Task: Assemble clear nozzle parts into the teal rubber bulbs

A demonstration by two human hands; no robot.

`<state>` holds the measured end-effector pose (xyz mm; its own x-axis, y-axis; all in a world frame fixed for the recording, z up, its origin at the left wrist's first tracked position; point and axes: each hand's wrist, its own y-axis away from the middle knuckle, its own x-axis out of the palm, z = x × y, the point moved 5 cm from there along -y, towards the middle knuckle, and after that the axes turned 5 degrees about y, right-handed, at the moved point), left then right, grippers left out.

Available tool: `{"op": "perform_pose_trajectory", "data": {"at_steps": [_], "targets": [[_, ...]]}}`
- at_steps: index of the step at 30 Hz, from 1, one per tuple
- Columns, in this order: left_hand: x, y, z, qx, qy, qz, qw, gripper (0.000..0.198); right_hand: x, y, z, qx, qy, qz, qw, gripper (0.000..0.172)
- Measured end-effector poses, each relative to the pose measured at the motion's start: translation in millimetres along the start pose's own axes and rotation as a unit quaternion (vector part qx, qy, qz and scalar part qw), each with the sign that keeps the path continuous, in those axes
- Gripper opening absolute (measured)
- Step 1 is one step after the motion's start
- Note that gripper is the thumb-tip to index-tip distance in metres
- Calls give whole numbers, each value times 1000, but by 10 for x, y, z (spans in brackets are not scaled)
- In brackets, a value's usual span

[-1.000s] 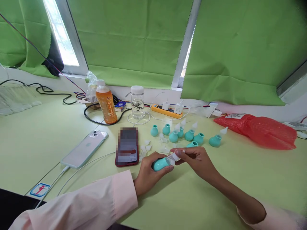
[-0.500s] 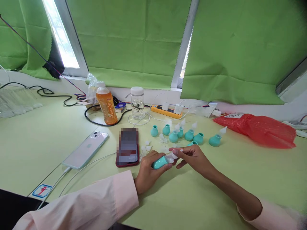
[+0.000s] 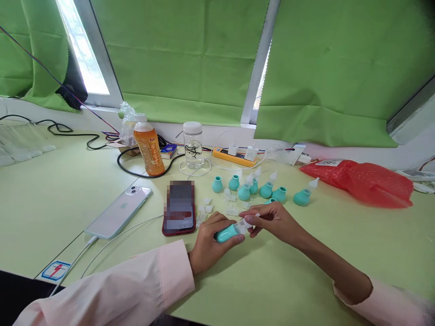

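My left hand (image 3: 211, 240) is closed round a teal squeeze bulb (image 3: 226, 232), tilted with its mouth to the right. A clear nozzle (image 3: 244, 224) sits at the bulb's mouth, and my right hand (image 3: 268, 220) pinches its tip between thumb and fingers. Beyond my hands stand several teal bulbs, some bare, like this open-mouthed bulb (image 3: 217, 184), and some carrying pointed clear tips, like this tipped bulb (image 3: 302, 197). Small clear plastic pieces (image 3: 208, 208) lie just past my left hand. Part of another bulb (image 3: 270, 201) is hidden behind my right hand.
Left of my hands lie a red-cased phone (image 3: 179, 222) and a pale phone (image 3: 118, 212) on a charging cable. An orange drink bottle (image 3: 149, 147), a clear jar (image 3: 193, 147) and a yellow power strip (image 3: 234, 157) stand behind. A red plastic bag (image 3: 360, 181) lies at right.
Both hands stay at the bulb and nozzle, with the right fingers shifted slightly along the tip. The whole view has moved a little.
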<state>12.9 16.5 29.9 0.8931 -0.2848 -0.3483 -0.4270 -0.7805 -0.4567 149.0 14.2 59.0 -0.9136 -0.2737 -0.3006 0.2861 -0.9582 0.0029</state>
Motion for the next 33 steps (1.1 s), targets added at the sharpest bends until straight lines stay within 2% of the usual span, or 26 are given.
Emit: {"op": "perform_pose_trajectory", "data": {"at_steps": [4,8,12,15,18,22,24,29,33], "targets": [[-37,-25,57,-29,73,-32,996,23,-35,0,30,-24,-16,-38,999,14],[3,-19,96,-93,193,9,977,28,-68,5,48,-34,-28,-46,998,13],[40,12,131,-153,275,39,948,30,-72,31,115,-59,8,-49,997,14],[28,18,134,-154,257,33,954,29,-53,48,161,-79,28,-42,996,14],[-9,3,104,-120,200,13,972,26,-49,51,165,-78,29,-34,996,16],[-46,-21,45,-60,142,-3,988,20,-42,43,130,-53,26,-20,998,22],[-51,-25,37,-54,129,-6,990,18,-38,41,114,-37,24,-31,999,23],[-27,-12,38,-66,165,12,984,24,-114,69,176,-39,43,-133,989,16],[-6,8,80,-90,246,16,965,33,-433,166,337,-91,71,-273,955,13]]}}
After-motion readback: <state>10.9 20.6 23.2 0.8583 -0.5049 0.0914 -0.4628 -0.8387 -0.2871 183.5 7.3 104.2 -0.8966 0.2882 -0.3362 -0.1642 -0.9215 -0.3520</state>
